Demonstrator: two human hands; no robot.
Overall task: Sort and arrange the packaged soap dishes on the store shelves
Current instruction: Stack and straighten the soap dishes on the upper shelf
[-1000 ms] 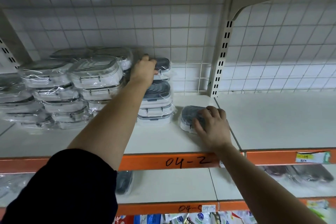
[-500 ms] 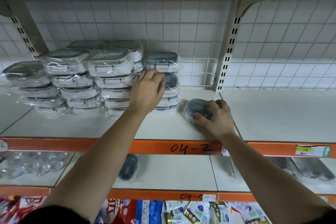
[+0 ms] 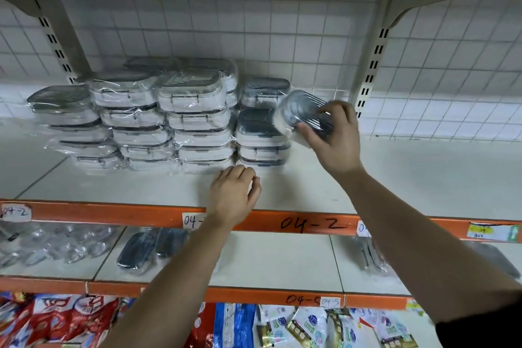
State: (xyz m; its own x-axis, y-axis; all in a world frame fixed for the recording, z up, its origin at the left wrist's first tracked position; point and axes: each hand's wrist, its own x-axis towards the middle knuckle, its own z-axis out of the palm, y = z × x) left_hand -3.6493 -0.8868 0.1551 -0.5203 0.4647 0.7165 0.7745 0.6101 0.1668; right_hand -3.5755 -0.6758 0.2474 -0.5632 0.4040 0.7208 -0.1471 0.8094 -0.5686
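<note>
Several stacks of plastic-wrapped white soap dishes with grey lids [image 3: 195, 118] stand at the back of the white shelf [image 3: 409, 178]. My right hand [image 3: 334, 138] grips one wrapped soap dish [image 3: 299, 110], lifted and tilted in the air beside the rightmost stack [image 3: 261, 135]. My left hand [image 3: 234, 195] hovers low over the shelf just in front of the stacks, fingers loosely curled, holding nothing.
An orange shelf edge [image 3: 310, 223] marked 04-2 runs below my hands. The lower shelf holds dark wrapped dishes [image 3: 138, 251] and clear packets [image 3: 56, 246]. Snack packets [image 3: 282, 325] hang at the bottom. A slotted upright [image 3: 372, 65] and wire grid back stand behind.
My right hand has lifted the soap dish off the shelf and raised it toward the rightmost stack. My left hand came off the stack and dropped down to the shelf front.
</note>
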